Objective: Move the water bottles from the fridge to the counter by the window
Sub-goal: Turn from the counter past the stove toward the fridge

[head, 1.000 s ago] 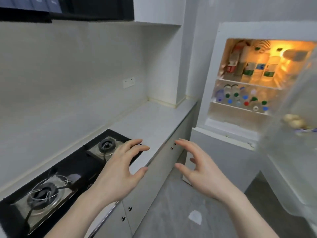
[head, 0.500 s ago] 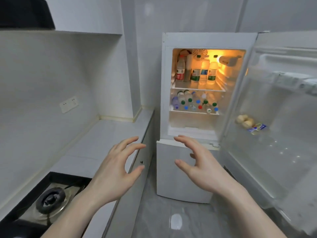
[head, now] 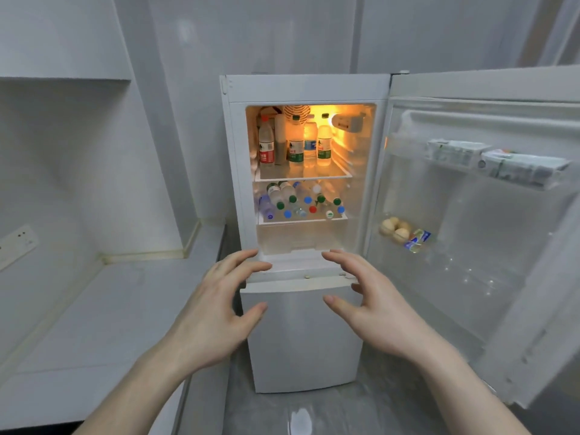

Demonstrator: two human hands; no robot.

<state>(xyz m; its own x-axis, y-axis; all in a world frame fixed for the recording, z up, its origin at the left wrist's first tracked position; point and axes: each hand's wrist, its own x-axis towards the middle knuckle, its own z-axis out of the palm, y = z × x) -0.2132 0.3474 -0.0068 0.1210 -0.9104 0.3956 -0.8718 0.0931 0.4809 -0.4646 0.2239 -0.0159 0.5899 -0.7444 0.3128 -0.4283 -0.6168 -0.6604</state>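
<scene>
Both hands up in front of me, empty. Left hand (head: pixel 216 312) has fingers spread and lightly bent, thumb apart, holding nothing. Right hand (head: pixel 370 309) is the same, mirrored, palms facing each other across a gap. Neither touches anything.

Landmark: the fridge (head: pixel 306 89), upper door (head: pixel 483 215) swung wide to my right, lower door closed. Water bottles are all inside the upper compartment, above and beyond both hands, dead ahead.

Two groups. Standing bottles (head: pixel 296 142) sit on the fridge's top shelf, upright, long axis vertical, labels facing me, packed in a row toward the left side of the shelf. Lying bottles (head: pixel 301 202) are piled on the shelf below, long axis running front to back, caps pointing out at me, in green, blue, red and white. The lower pile is nearer to the hands than the upright row.

Key relation: the pile lies straight up and forward from the gap between my hands, so neither hand is clearly nearer; left lines up with the left-side caps, right with the right-side ones. My judgement is that the next move is a forward, upward reach, grabbing cap-end first and pulling bottles out lengthwise. Risk: the loose stack could roll when one comes out.

Eggs (head: pixel 394 229) and cartons (head: pixel 496 161) sit in the fridge door racks. A counter (head: pixel 103 309) runs left of the fridge; no window in view, so I can't tell whether it's the target.
</scene>
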